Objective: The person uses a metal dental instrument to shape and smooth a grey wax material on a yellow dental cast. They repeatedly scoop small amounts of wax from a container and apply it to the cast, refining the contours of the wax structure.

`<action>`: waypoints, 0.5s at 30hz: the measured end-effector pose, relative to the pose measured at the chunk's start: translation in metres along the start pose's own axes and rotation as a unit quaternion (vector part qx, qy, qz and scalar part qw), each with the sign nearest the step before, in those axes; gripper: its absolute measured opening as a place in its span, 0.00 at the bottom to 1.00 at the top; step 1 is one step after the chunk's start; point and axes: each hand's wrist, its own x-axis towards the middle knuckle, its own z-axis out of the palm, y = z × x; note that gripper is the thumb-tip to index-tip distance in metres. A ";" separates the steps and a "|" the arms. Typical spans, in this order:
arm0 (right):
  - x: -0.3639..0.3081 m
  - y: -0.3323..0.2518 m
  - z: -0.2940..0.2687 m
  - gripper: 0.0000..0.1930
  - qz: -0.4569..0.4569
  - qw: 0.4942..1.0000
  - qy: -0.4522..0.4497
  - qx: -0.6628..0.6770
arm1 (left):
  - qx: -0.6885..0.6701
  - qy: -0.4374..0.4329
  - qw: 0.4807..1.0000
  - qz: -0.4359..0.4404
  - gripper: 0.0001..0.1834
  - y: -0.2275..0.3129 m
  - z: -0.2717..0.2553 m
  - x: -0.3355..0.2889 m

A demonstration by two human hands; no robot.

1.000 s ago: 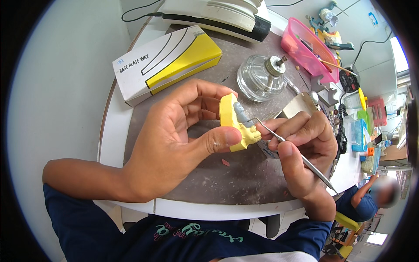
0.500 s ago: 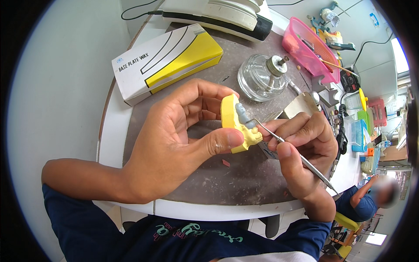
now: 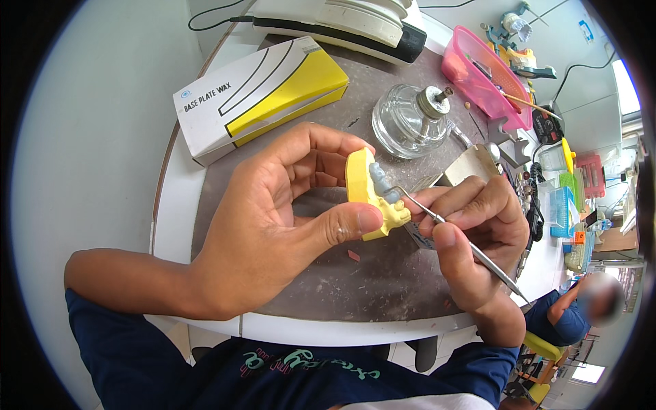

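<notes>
two hands busy: left hand pinches the yellow cast, right hand closed on the metal tool, tip touching it.

Cast in my left hand, left of my right hand; box behind-left, burner behind, both on counter.

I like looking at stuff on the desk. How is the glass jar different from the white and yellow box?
The glass jar is round and see-through; the white and yellow box is long, flat-sided and solid-coloured. The jar stands upright with a metal cap on top, while the box lies flat on its broad side. The jar sits nearer the right hand; the box lies beyond the left hand. Both rest untouched on the grey worktop.
</notes>
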 end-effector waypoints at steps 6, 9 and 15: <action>0.000 0.000 0.000 0.09 0.000 1.000 -0.004 -0.006 | 0.008 0.007 1.000 0.006 0.29 0.001 0.001 0.000; 0.000 0.000 0.000 0.09 0.001 1.000 -0.002 -0.003 | 0.003 0.008 1.000 0.005 0.30 0.001 0.001 0.000; 0.000 0.001 0.000 0.09 0.001 1.000 -0.002 -0.003 | 0.004 0.011 1.000 0.001 0.30 0.002 0.002 0.000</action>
